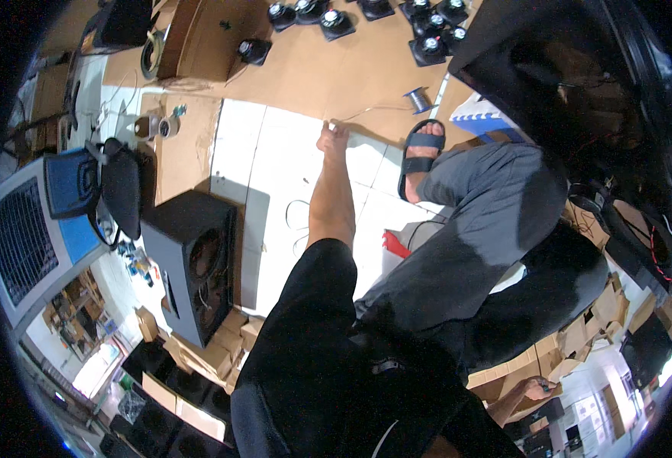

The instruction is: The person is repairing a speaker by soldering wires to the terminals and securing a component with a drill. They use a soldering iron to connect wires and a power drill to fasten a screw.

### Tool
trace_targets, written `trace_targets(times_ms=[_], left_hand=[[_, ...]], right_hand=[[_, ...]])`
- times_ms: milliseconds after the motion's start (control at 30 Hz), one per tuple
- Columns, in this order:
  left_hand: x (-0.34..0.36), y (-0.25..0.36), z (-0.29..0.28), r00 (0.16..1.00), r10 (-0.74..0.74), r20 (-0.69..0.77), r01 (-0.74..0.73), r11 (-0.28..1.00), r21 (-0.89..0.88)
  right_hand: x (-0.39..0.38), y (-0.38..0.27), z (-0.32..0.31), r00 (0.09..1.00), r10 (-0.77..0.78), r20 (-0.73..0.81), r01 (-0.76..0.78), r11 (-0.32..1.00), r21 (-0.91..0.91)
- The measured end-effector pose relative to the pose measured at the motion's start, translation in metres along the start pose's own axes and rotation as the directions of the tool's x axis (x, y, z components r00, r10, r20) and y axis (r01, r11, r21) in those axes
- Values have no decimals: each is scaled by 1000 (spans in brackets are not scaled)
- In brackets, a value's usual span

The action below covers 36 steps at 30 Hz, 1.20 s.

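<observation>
The left hand [333,139], at the end of a bare forearm stretched over the white tiled floor [279,156], has its fingers drawn together, pinching the end of a thin wire [368,110]. The wire runs to the right in a shallow curve to a small spool [418,101], which sits on a flat cardboard sheet [313,76] beyond the tiles. Just below the spool is the person's sandalled foot [423,153], and right of that lies a blue and white box [479,116]. Nearer the body, a red object [395,243] lies on the tiles beside the grey trouser leg [458,252], and a pale loop of cord [289,215] lies left of the forearm. The right hand [536,388] is at the lower right, well apart from the left; its fingers are curled near something small and dark, and I cannot tell whether they grip it. Farther left, a dark speaker cabinet [172,259] shows round openings in its front, with a blue and white appliance [27,229] with a grille beyond it. At the far edge of the cardboard sheet, black speaker drivers [337,26] stand in loose groups right of an open cardboard box [202,38], while a large black cabinet [549,76] fills the upper right.
</observation>
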<state>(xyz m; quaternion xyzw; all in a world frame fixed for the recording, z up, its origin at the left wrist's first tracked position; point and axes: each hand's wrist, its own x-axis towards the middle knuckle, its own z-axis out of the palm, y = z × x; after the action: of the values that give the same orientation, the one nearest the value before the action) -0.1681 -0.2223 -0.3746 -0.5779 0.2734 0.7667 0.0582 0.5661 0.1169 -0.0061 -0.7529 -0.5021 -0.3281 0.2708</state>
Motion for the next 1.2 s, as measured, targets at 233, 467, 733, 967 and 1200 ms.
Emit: trace_targets(times_ms=[233, 467, 733, 967, 1200], left_hand=[[38, 32, -15, 996, 36, 80, -54, 970, 238], [68, 150, -39, 896, 359, 261, -409, 896, 171], [61, 347, -39, 903, 213, 372, -243, 970, 33], [-26, 387, 36, 861, 167, 480, -130, 986, -109], [-79, 372, 39, 679, 507, 532, -602, 799, 6]], right_hand=[[14, -20, -13, 999, 54, -3, -54, 996, 74], [58, 8, -4, 992, -25, -121, 42, 990, 137], [106, 85, 38, 959, -112, -259, 169, 963, 209], [109, 64, -20, 943, -44, -329, 126, 964, 232], [149, 125, -48, 802, -114, -586, 159, 987, 26]])
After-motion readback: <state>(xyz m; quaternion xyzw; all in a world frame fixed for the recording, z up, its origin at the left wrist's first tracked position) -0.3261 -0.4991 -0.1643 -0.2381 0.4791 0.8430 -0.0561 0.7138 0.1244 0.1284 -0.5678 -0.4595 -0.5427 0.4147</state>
